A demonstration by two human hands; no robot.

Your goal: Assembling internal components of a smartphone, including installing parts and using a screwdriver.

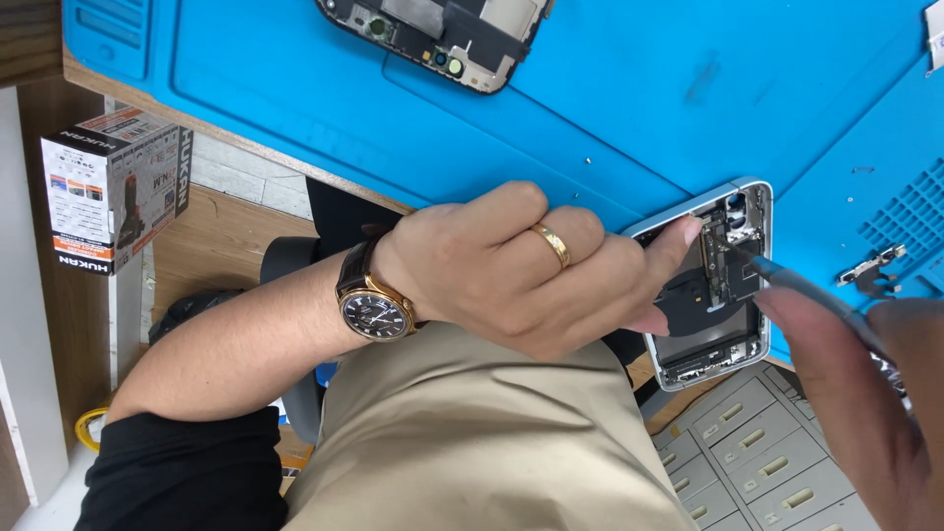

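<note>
Wooden table (226, 147) running across the top, its edge slanting from upper left to lower right, covered almost wholly by a bright blue work mat (610, 88) with moulded ridges and slotted trays at the right. Below the table edge, a pale tiled floor strip (236, 177) and brown wood flooring (211, 246). At far left, a white panel (20, 324) standing upright. At lower right, a grey cabinet of small drawers (757, 462) with slim pale handles. Even, bright light, soft shadows.

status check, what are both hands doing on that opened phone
Left hand steadies the opened silver-framed phone at the mat edge. Right hand holds a thin grey tool, tip on the phone's internals. Nothing blocking.
</note>
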